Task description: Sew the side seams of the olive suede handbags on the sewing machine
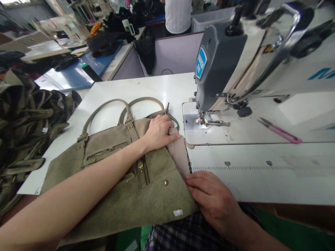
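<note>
An olive-green handbag (110, 181) with two looped handles, a zipped pocket and brass studs lies across the white table, its lower edge over my lap. My left hand (159, 130) rests on the bag's upper right part with fingers stretched out, thumb over the pale lining (179, 151). At the bag's right side edge, my right hand (213, 195) pinches the edge of the bag between thumb and fingers. Right of the bag stands the sewing machine (217, 69), its needle and presser foot (205, 120) apart from the bag.
Pink-handled thread snips (281, 130) lie on the machine bed at right. A heap of olive bags (23, 129) stands at the left. A printed ruler (248, 168) runs along the table's front. Another person (178, 17) and a second sewing machine (64, 29) are at the back.
</note>
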`<state>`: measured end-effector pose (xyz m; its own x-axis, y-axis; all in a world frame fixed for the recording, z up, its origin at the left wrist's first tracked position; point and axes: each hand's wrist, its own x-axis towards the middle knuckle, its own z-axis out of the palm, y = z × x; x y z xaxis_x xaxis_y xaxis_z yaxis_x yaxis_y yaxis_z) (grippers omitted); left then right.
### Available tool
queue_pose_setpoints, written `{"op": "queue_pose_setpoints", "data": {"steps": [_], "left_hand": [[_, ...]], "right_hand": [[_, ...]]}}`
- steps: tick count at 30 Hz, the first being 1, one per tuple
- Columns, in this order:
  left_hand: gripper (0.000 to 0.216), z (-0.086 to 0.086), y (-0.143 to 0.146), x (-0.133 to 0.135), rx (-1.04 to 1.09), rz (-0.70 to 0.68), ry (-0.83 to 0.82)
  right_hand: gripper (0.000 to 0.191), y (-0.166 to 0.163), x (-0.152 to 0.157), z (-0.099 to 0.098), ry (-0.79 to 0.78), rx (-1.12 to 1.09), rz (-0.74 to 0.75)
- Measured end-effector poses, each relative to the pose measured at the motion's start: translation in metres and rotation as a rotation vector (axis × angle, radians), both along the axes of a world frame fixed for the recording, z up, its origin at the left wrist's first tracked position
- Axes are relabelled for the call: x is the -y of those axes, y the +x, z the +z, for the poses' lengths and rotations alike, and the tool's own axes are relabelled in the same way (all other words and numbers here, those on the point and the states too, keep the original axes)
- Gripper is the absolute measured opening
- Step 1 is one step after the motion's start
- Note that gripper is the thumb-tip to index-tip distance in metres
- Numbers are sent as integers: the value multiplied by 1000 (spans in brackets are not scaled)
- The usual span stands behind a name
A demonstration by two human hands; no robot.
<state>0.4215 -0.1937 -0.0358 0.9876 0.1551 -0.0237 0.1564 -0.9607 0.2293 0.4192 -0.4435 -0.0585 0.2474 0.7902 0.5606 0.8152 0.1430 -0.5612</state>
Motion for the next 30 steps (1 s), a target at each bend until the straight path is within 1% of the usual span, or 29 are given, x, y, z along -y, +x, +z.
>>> {"op": "queue_pose_setpoints", "data": {"steps": [7,10,12,14,16,19,24,26,27,30], "left_hand": [[40,-2,-1,-1,31,12,-5],[39,-1,0,0,26,20,-12],[38,0,0,1,21,22,-18],[36,1,0,1,24,24,-27],[35,0,1,0,31,22,-37],[34,-1,0,0,46,24,-55],[30,-2,-6,4,96,43,-112],[28,-2,1,3,130,44,-103],[27,-1,9,0,144,44,-89],[24,1,53,-15,169,49,-41]], "right_hand": [[23,-1,6,-5,-25,46,-14],[26,-3,8,-3,-51,65,-10],[31,-5,10,0,-86,63,-15],[35,-5,12,4,-159,53,-11],[36,-4,15,7,-213,69,6],[31,-2,17,4,-173,140,32],[34,1,20,0,-109,242,45],[35,13,18,1,-97,268,50],[36,23,14,1,-103,280,53],[35,64,-6,3,-118,343,27]]}}
